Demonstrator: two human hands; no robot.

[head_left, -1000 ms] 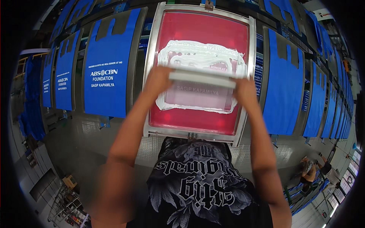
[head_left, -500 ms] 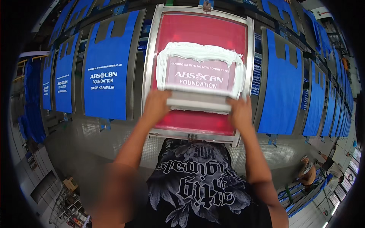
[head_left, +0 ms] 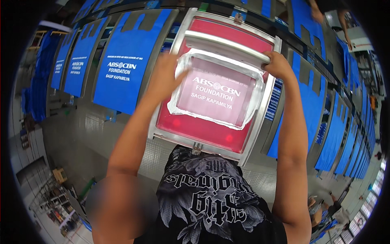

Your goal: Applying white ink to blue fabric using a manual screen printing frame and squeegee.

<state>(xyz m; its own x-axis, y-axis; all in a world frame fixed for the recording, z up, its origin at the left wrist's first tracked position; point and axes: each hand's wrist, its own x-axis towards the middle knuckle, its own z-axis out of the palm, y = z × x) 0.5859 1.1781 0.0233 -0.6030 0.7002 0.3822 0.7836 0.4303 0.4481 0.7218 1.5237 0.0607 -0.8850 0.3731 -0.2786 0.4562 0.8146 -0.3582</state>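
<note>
A screen-printing frame (head_left: 273, 77) with silver metal rails and a red mesh (head_left: 199, 129) lies in front of me. White ink (head_left: 178, 110) rings a pale window with white lettering in its middle. A long squeegee (head_left: 227, 45) with a pale bar rests across the far part of the mesh, slightly tilted. My right hand (head_left: 279, 65) is closed around its right end. Smeared by motion, my left hand (head_left: 165, 77) hovers over the frame's left rail, off the squeegee. Its thumb stands apart from its fingers, and nothing shows in it.
Flat boards carry blue bag-shaped pieces (head_left: 132, 61) on the left, printed in white. Plain blue pieces (head_left: 300, 101) lie on boards to the right. A metal clip (head_left: 197, 149) sits at the frame's near edge. Another person's arm (head_left: 316, 11) shows at the far right.
The squeegee has gone from the near part of the mesh to the far part. My left hand has let go of it; my right hand still holds it. The view has turned slightly.
</note>
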